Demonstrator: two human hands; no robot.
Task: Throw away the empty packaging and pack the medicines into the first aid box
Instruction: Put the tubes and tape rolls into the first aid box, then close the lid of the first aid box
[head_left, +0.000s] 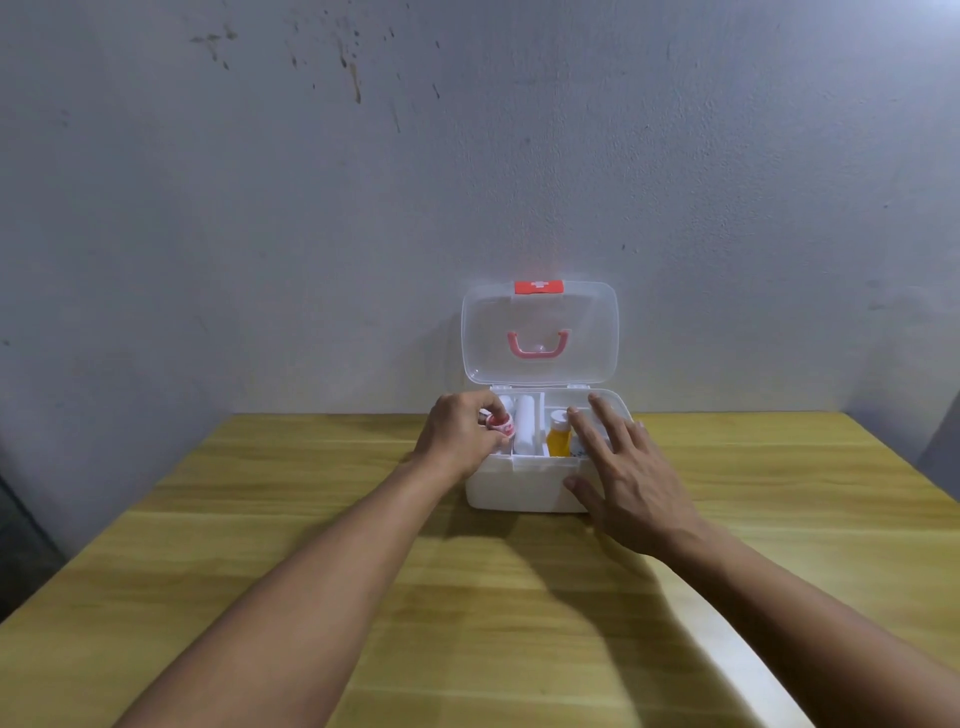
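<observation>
A white first aid box (519, 491) stands open at the table's far edge, its clear lid (587, 332) with a pink handle upright against the wall. Inside lie a white bandage roll (524, 428) in the middle slot and a yellow bottle (558, 439) with a white cap to its right. My left hand (457, 441) is shut on a small red-and-white round item (501, 425) over the box's left compartment. My right hand (628, 473) hovers with spread fingers over the box's right side, holding nothing and hiding that compartment's contents.
The box sits on a wooden table (311, 519) that butts against a stained grey wall (311, 208). A pale curved strip (737, 654) lies across the table's near right part, under my right forearm.
</observation>
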